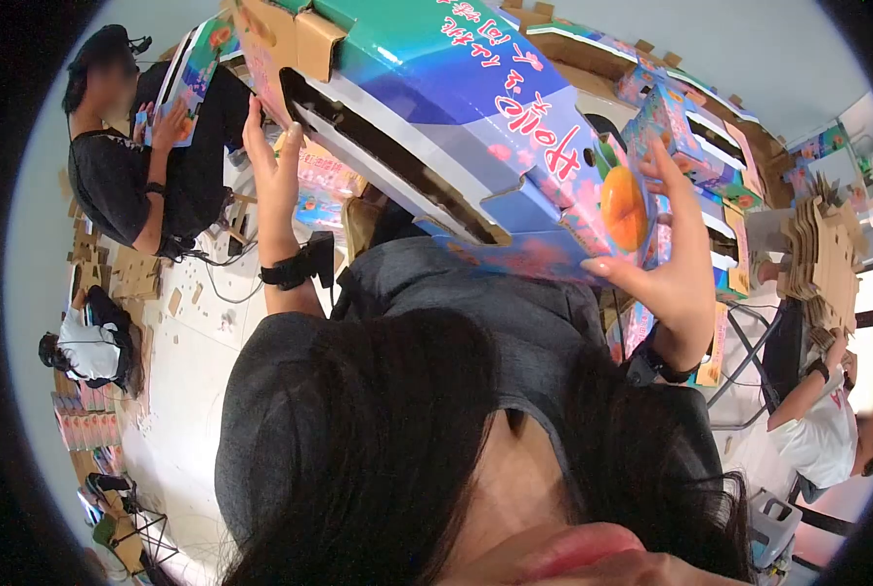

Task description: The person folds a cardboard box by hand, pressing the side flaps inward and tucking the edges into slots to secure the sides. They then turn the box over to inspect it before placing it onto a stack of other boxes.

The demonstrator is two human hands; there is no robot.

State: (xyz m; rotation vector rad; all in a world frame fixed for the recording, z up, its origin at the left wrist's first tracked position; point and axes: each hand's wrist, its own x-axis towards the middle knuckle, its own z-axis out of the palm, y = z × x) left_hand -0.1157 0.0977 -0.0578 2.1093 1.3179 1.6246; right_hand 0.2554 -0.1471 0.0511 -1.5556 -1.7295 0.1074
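Starting at the far left, we see a co-worker in a dark shirt [114, 171] seated on the floor, both hands on a flat printed sheet [194, 68]. Below that person, cardboard scraps [133, 273] lie scattered over the pale floor, and a second person in white [89, 347] is low to the ground beside a row of flat printed stacks [85, 430].

Now to our own hands. The left hand [272, 161] is raised with its fingers stretched long against the brown flap end of the box [456, 107], holding that end. A black wristband [295, 266] sits on that wrist. The box is big and bright, blue and teal with pink blossoms and red lettering. It hangs tilted in the air right in front of us, between the two hands, with a dark open slot along its underside.

At the other end, the right hand [666, 269] is spread wide, fingertips pressed on the printed side beside the orange fruit picture [624, 207] and thumb hooked under the lower corner, so it is holding too.

Further right, folded boxes of the same print [695, 122] are piled up, then a stack of brown cardboard pieces [822, 254] (edges jagged). Another person in a white shirt [827, 435] works in the bottom corner.
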